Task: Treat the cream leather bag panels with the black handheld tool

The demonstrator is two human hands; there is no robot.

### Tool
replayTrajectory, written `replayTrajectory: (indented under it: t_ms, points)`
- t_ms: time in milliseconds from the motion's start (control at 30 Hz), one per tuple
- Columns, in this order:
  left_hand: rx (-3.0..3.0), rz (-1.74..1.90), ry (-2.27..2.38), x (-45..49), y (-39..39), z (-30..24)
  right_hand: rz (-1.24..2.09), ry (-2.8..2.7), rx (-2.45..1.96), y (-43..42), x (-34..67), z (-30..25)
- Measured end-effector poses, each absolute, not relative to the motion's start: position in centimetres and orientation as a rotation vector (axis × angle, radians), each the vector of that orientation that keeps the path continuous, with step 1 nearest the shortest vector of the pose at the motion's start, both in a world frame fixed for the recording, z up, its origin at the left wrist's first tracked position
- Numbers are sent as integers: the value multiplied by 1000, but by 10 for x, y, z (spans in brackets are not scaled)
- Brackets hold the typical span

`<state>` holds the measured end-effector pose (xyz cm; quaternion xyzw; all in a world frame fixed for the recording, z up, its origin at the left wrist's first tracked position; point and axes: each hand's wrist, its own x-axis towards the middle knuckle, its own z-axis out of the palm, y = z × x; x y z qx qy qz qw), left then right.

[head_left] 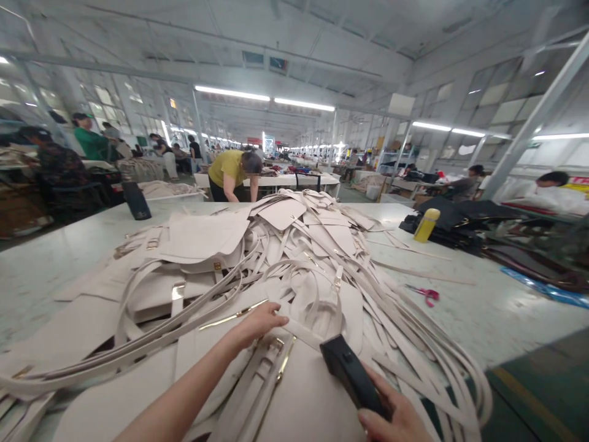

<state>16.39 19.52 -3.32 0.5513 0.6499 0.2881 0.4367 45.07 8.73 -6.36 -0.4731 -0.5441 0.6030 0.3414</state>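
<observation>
Worktop (55, 258): pale surface, which carried everything listed below.
Dark object, far left (136, 201): stood upright near the worktop's far edge, well apart from my hands.
Pile of cream bag panels and straps (294, 258): covered the middle of the worktop and spilled toward me.
Left hand (260, 322): lay palm down on the pile; my fingers (276, 319) were spread flat and pressed on a cream strap (299, 331), gripping nothing.
Gold-edged strap piece (232, 317): lay just beside my left hand, on its far side.
Black handheld tool (352, 374): pointed at the strap, its tip touching the cream material near my left hand.
Right hand (396, 420): my fingers were closed around the tool's rear end.
Red scissors (427, 294): lay on bare worktop, right of the pile.
Yellow bottle (426, 224): stood farther back on the right.
</observation>
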Motion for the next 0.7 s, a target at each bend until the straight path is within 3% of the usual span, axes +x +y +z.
replayTrajectory:
  t_ms: [267, 533, 700]
  points:
    - [1461, 854, 1552, 195, 209, -75, 1876, -1505, -1275, 156, 446, -26]
    - [1378, 941, 1429, 195, 206, -72, 1562, -1305, -1149, 150, 450, -23]
    - [1339, 933, 1397, 195, 205, -73, 1656, -1364, -1296, 133, 474, -19]
